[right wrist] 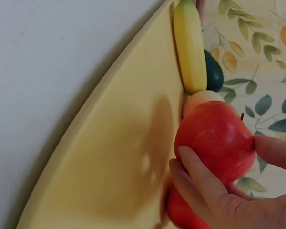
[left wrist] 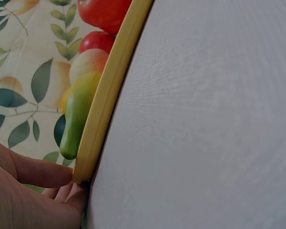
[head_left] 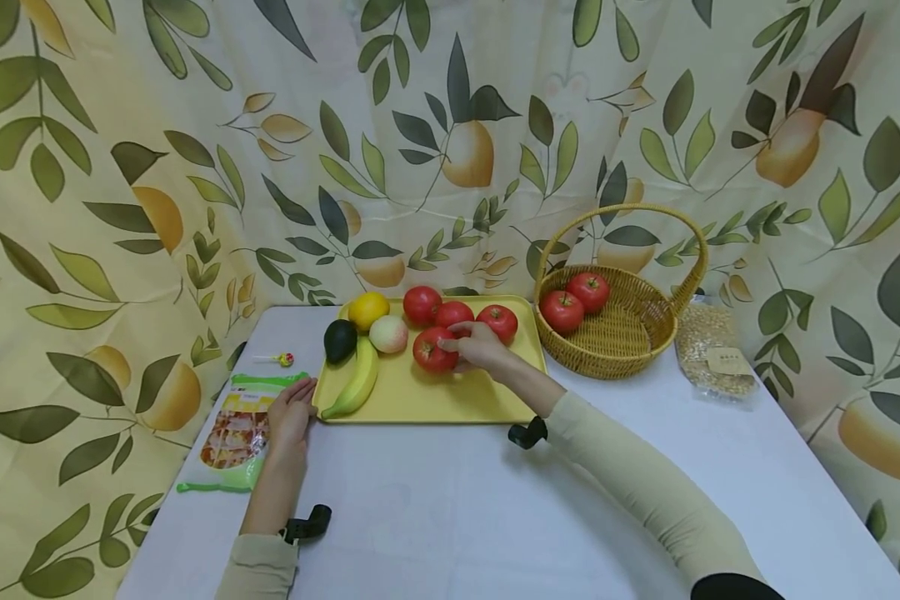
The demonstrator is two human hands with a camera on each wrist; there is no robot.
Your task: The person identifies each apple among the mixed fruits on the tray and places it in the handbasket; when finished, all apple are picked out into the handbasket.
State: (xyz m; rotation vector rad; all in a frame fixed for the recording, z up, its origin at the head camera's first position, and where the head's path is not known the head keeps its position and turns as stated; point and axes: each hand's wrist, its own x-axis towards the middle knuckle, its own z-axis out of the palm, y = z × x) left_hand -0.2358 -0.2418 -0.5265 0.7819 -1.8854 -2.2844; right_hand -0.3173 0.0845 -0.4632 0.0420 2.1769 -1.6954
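My right hand (head_left: 480, 346) grips a red apple (head_left: 433, 350) over the yellow tray (head_left: 420, 408); thumb and fingers lie on opposite sides of it in the right wrist view. A shadow falls on the tray beside this apple (right wrist: 214, 140). Three more red apples, one of them at the back (head_left: 422, 305), sit along the tray's far side. At the tray's near left corner, my left hand (head_left: 291, 412) holds the rim, with some fingers hidden behind the edge in the left wrist view. A banana (head_left: 356, 383), avocado (head_left: 340, 341), lemon (head_left: 368, 310) and peach (head_left: 388, 334) lie in the tray's left part.
Right of the tray stands a wicker basket (head_left: 607, 365) with a tall handle and two red apples (head_left: 588, 292) inside. A clear bag of grains (head_left: 716, 350) lies beyond it. Left of the tray are a green-edged food packet (head_left: 236, 433) and a lollipop (head_left: 285, 360). A patterned curtain (head_left: 450, 200) hangs behind.
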